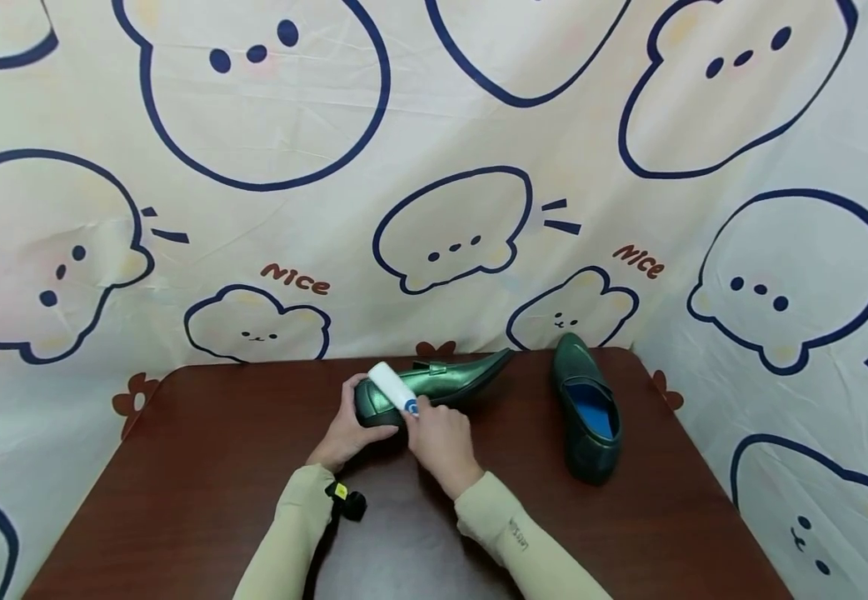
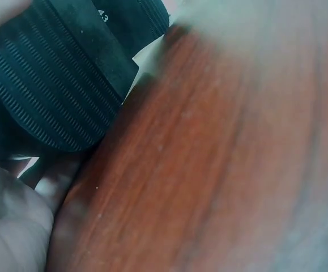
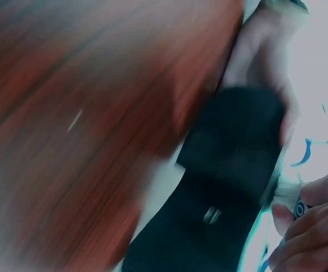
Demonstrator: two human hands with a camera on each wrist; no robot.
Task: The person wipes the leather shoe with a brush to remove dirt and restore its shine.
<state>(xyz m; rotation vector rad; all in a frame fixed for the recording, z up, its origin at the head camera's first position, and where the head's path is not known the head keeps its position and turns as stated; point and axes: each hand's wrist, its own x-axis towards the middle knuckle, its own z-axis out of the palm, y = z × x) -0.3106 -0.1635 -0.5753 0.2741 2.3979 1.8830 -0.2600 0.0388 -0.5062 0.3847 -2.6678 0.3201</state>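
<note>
A shiny green loafer is held tilted at the far side of the table, toe to the right. My left hand grips it round the heel, thumb in front. In the left wrist view the black ridged heel sole, marked 43, faces the camera. My right hand holds a white oblong tool with a blue mark near the fingers, laid across the shoe's side. Its exact kind cannot be told. The right wrist view shows curled fingers close beside the shoe's dark sole.
A second green loafer with a blue insole stands upright to the right, toe pointing away. The brown wooden table ends at a white cloth backdrop with cartoon outlines. A small black device sits at the left wrist.
</note>
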